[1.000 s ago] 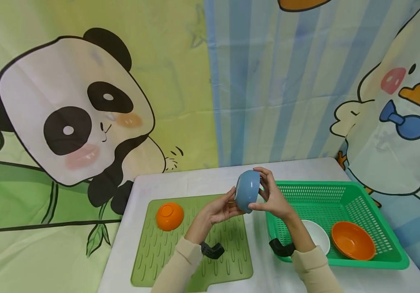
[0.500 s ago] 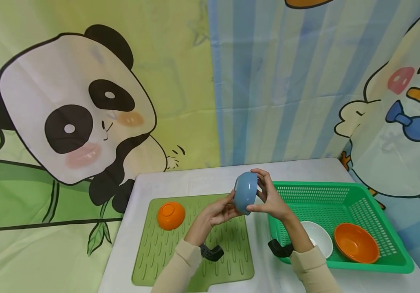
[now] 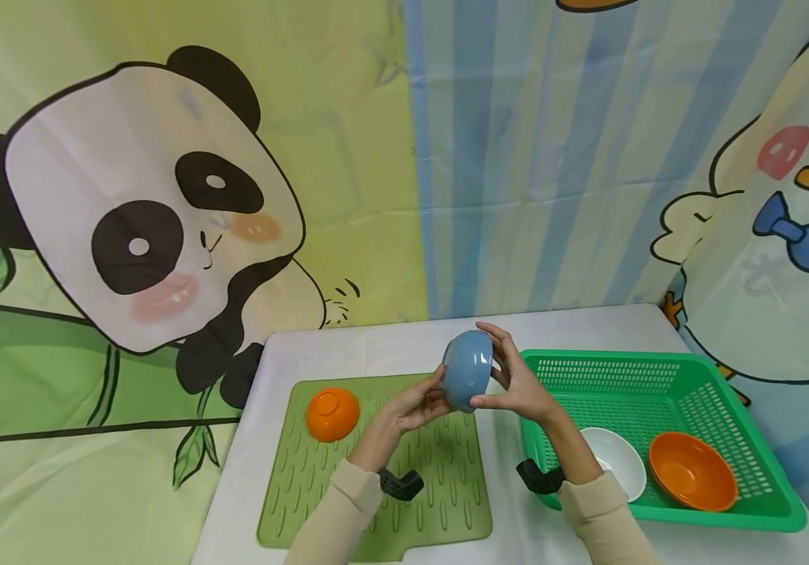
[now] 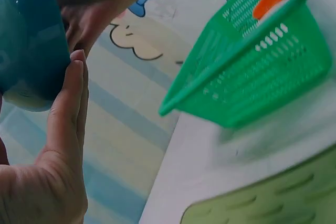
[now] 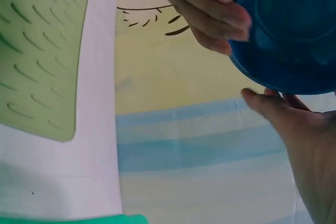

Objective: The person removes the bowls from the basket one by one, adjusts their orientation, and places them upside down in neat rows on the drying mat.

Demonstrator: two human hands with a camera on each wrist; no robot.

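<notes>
A blue bowl is held up on its side above the far right part of the green mat, between both hands. My left hand holds its left, base side, thumb above and fingers below. From the other side my right hand grips the rim, its thumb low and its fingers high. The right wrist view looks into the inside of the bowl. In the left wrist view, left fingers lie along the bowl's outer wall. An upside-down orange bowl sits on the mat's far left.
A ribbed green mat lies on the white table. To the right stands a green perforated basket. It holds a white bowl and another orange bowl. A printed cloth hangs behind the table.
The blue bowl has turned a little, showing more of its outer wall, and shifted slightly left with both hands. The whole head view has drifted slightly.
</notes>
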